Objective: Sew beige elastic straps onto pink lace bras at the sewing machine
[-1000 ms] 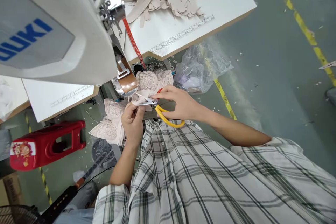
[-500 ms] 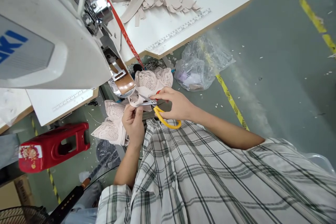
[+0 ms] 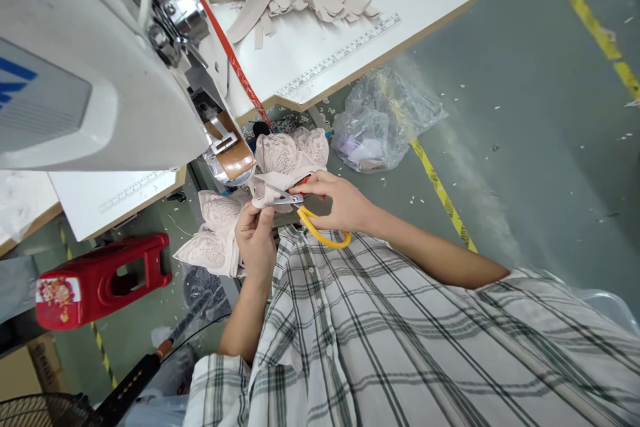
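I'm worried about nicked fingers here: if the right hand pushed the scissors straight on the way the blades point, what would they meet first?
Probably the pale fabric strip pinched by the left hand, then its fingertips; the scissors in the right hand point there. Depth is unclear.

Left hand: raised in front of the chest, back of the hand toward the camera, fingers curled, thumb and fingertips pinched together at the top. Left forearm bare, running down and left to the elbow, wrist straight. Right hand: just right of the left one, palm down, fingers folded in a closed grip, knuckles up. Right forearm bare, stretching out to the right, elbow bent. The two hands are nearly touching.
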`<state>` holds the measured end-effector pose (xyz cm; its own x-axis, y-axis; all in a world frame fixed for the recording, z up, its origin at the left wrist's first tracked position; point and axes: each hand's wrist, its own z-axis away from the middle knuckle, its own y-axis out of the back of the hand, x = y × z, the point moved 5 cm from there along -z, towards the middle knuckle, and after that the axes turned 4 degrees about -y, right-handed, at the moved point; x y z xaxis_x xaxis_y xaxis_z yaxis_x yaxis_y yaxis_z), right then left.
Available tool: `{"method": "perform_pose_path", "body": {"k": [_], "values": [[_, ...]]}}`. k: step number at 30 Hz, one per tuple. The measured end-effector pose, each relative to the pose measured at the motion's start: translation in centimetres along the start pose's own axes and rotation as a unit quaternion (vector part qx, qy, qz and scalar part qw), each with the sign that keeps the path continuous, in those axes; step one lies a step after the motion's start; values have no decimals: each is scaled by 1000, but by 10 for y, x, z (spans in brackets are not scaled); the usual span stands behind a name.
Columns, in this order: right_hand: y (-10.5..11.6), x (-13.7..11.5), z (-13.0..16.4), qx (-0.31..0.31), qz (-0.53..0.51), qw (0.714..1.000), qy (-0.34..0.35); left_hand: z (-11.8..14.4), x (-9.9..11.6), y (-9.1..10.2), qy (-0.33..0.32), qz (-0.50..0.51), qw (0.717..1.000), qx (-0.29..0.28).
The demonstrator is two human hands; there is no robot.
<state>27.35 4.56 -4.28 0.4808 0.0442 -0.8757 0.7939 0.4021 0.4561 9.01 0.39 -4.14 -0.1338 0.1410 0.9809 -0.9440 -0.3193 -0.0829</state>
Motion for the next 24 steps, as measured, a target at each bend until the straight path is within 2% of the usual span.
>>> {"method": "perform_pose_path", "body": {"k": [2,5,9,12,16,18,20,21,22,23,24], "values": [[1,6,2,-5,-1,1000,-10,-1,2,1,11,40,999,4],[9,17,4,-9,15,999,-30,-4,2,3,61,91,994,6],[44,34,-11,28,75,995,-51,-6,2,10,98,130,987,17],[82,35,-55,90,142,986,-13,-7,2,13,111,140,984,14],[131,23,-147,168,208,962,51,-11,6,17,115,104,988,-2],[146,17,-182,176,238,954,45,-15,13,22,105,24,993,-40],[145,6,-195,191,218,956,54,-19,25,31,64,-138,983,-103],[137,2,-193,192,172,964,61,-21,32,38,31,-240,962,-127],[124,-1,-187,182,98,977,59,-22,39,46,-5,-343,929,-138],[105,0,-180,157,4,987,45,-24,45,54,-35,-429,893,-133],[80,4,-173,102,-109,989,7,-25,50,61,-50,-496,859,-121]]}}
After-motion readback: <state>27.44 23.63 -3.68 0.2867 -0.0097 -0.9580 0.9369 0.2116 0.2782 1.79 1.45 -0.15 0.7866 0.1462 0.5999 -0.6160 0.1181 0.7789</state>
